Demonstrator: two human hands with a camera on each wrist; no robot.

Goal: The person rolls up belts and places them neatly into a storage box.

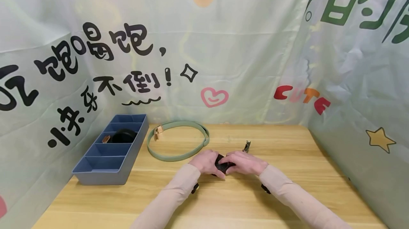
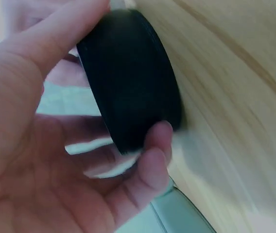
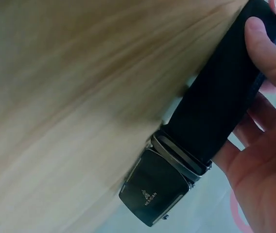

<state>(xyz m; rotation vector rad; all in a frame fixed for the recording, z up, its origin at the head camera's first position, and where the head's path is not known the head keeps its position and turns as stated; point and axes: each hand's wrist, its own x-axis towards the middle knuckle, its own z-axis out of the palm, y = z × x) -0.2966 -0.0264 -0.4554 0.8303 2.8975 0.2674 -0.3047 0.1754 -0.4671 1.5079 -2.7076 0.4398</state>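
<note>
A black belt (image 1: 220, 165) is wound into a coil on edge at the table's middle, its tail running to the right. My left hand (image 1: 207, 161) grips the coil, thumb on one side and fingers curled round the other; the left wrist view shows the coil's smooth outer face (image 2: 133, 82). With thumb and fingers my right hand (image 1: 245, 162) pinches the belt's strap (image 3: 215, 92). Beyond that hand sticks out the belt's dark metal plate buckle (image 3: 155, 189), which bears a small emblem and lettering.
Behind my left hand a pale green belt (image 1: 179, 158) with a gold-coloured buckle lies in a loose loop. At the left stands a blue-grey divided box (image 1: 134, 161); one middle compartment holds a rolled black belt (image 1: 124, 136). Printed cloth walls (image 1: 243, 104) border the wooden table (image 1: 230, 207).
</note>
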